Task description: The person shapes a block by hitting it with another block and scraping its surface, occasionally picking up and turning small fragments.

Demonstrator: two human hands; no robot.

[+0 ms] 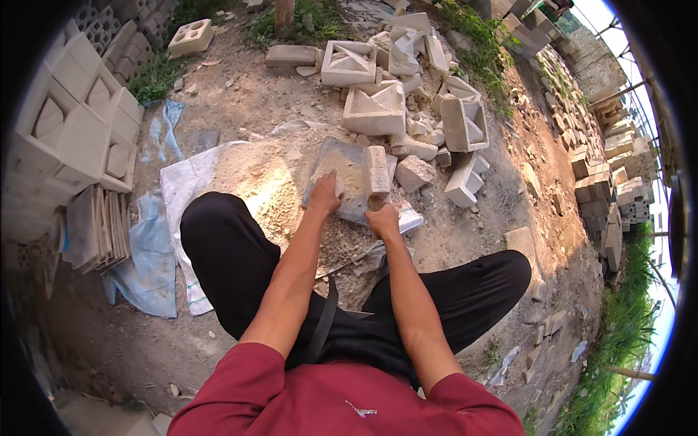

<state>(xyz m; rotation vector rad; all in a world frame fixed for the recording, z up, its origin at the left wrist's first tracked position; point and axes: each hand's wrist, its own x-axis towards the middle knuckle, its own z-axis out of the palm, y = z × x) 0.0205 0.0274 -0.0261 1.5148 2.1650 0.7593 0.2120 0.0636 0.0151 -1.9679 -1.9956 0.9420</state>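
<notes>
My right hand (383, 220) is closed around the short handle of a dusty mallet (376, 168), whose long, block-shaped head points away from me. Beneath it lies a flat grey slab (331, 154) coated with pale powder. My left hand (324, 195) is over the slab's left part, fingers curled round a small pale chunk (339, 187) that shows only at its right side. A heap of crumbly, sand-coloured material (265, 185) spreads left of the slab, partly on a white woven sheet (190, 174).
Broken hollow blocks (374, 109) and rubble pile up beyond the slab. Stacked pale blocks (80, 138) stand at left, above thin boards (98, 229) and a blue sheet (149, 269). My bent legs flank the work area. More bricks (595, 185) are stacked far right.
</notes>
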